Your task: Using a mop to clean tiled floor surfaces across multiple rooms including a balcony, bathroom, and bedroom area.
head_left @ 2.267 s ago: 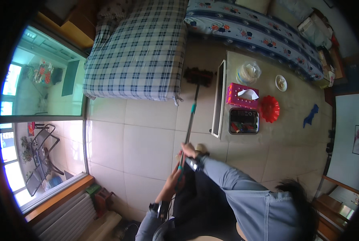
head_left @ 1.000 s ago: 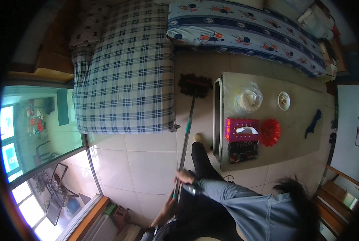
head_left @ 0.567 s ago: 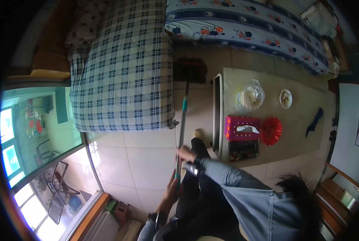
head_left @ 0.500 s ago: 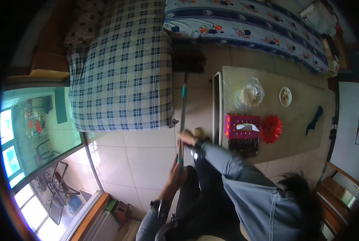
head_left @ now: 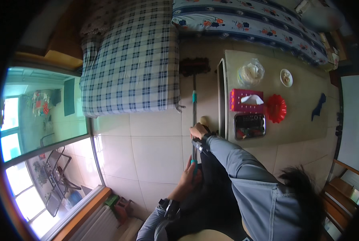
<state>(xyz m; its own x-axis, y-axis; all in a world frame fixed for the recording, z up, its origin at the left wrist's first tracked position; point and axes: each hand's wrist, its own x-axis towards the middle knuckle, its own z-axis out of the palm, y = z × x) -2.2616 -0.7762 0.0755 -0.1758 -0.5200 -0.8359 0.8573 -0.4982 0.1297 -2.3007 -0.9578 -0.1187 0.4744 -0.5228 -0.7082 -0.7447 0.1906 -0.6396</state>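
Observation:
A mop with a wide, dark, shaggy head [head_left: 194, 66] and a grey and teal pole [head_left: 194, 107] stretches away from me. Its head lies on the tiled floor between the checked bed and the table. Partway down the pole, my right hand [head_left: 198, 130] is wrapped around it. Lower and closer to my body, my left hand [head_left: 190, 178] grips the teal end of the handle. Both wrists carry dark bands.
The bed [head_left: 131, 60] is on the left, a floral-covered bed or seat [head_left: 243, 25] at the back. On the right, a table [head_left: 296, 124] bears a tissue box [head_left: 246, 101], a red dish [head_left: 275, 108], a bowl [head_left: 286, 78] and a bagged item [head_left: 250, 74]. Glass doors [head_left: 47, 148] stand left.
The view has shifted, with the bed and table sitting higher in the picture. The mop pole now stands straighter and further right in view. Both hands keep their hold on it.

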